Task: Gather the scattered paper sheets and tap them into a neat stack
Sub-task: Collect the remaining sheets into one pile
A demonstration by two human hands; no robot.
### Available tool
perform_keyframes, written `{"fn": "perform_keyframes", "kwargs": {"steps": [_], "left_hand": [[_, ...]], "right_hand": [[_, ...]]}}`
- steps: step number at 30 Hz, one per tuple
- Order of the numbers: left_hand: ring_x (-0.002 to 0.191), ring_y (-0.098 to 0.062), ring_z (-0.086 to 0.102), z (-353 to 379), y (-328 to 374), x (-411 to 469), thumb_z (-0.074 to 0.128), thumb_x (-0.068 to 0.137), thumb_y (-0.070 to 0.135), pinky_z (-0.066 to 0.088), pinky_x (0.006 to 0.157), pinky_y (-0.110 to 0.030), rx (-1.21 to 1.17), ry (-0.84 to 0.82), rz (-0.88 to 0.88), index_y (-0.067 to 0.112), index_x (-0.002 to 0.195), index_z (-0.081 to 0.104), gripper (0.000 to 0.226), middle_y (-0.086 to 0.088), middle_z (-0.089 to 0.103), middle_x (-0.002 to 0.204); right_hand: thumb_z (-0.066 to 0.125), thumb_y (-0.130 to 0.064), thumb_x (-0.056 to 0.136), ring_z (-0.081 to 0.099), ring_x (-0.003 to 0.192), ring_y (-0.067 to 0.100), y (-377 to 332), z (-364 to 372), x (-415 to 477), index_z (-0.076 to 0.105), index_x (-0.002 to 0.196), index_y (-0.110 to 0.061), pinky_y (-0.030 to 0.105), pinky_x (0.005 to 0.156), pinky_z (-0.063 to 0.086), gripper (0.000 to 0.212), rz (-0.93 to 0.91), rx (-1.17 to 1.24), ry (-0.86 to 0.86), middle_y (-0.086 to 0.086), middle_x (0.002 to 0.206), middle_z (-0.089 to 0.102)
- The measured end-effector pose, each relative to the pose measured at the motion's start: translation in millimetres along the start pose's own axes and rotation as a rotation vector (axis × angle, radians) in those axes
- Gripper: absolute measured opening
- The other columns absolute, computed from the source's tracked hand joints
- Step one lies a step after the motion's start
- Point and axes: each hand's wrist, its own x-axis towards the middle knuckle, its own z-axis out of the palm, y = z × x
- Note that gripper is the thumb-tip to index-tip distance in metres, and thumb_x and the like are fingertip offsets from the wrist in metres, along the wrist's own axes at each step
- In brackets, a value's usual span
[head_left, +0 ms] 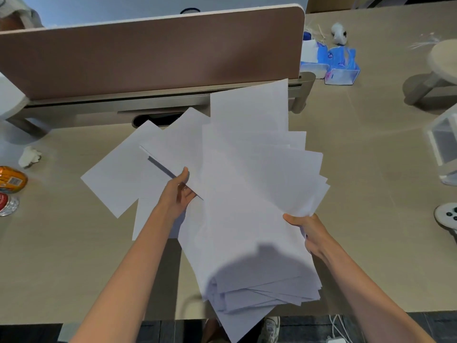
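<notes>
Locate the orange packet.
In the head view, the orange packet lies at the far left edge, just nearer than a crumpled white wad, left of the paper sheets.

The sheets point(247, 194) in the fingers point(185, 194) are smooth, matt white paper. Under the fingers the desk point(371, 219) looks like pale matt wood; beyond them the divider point(148, 58) looks like brown cloth.

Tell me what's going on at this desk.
A person is gathering white paper. The left hand pinches the left edge of a loose, fanned bundle and the right hand grips its right edge. The bundle is uneven, not yet squared. A few sheets lie flat on the desk to its left.
</notes>
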Motion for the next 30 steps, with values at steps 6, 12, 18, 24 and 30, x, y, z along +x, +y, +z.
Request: {"fn": "perform_keyframes", "kwargs": {"steps": [6,12,18,24,30], "left_hand": [[0.108,-0.032,0.065,-3.3,4.8,14.5,0.062,0.094,0.029,0.054,0.093,-0.045,0.198,0.26,0.025,-0.001,0.125,0.059,0.043,-0.018,0.067,0.121],[0.11,-0.021,0.065,-14.1,38.8,-17.7,0.057,0.097,0.024,0.051,0.095,-0.038,0.279,0.217,0.275,0.009,0.134,0.055,0.04,-0.003,0.067,0.124],[0.103,-0.017,0.069,-16.6,85.1,-71.0,0.056,0.097,0.025,0.053,0.085,-0.029,0.468,0.067,0.353,0.009,0.122,0.063,0.03,0.0,0.072,0.115],[0.101,-0.02,0.069,-18.9,100.7,-104.4,0.058,0.094,0.019,0.054,0.082,-0.032,0.369,-0.092,0.307,0.008,0.113,0.068,0.024,-0.004,0.072,0.107],[0.096,-0.023,0.072,-32.4,38.4,-86.9,0.061,0.092,0.016,0.055,0.08,-0.032,0.549,-0.017,0.157,0.003,0.114,0.067,0.026,-0.008,0.074,0.108]], "right_hand": [[0.068,0.009,0.079,0.062,0.1,0.004,2.9,4.2,4.0,0.064,0.11,-0.018,0.023,0.094,0.038,0.041,-0.005,-0.035,-0.015,-0.008,0.104,0.071],[0.07,0.007,0.078,0.063,0.098,0.013,10.9,8.5,7.8,0.065,0.107,-0.013,0.028,0.095,0.04,0.036,0.02,-0.063,0.025,-0.003,0.101,0.07],[0.069,0.006,0.081,0.064,0.095,0.018,14.4,18.7,8.0,0.063,0.112,-0.01,0.03,0.089,0.041,0.036,0.013,-0.145,0.031,0.0,0.1,0.069],[0.07,0.001,0.083,0.067,0.085,0.017,11.1,24.9,5.4,0.063,0.11,-0.001,0.029,0.076,0.05,0.028,0.042,-0.197,0.026,0.005,0.096,0.071],[0.068,-0.022,0.088,0.067,0.101,0.027,14.4,21.7,0.7,0.059,0.12,-0.003,0.044,0.096,0.049,0.038,0.133,-0.068,-0.008,0.008,0.112,0.07]]}}
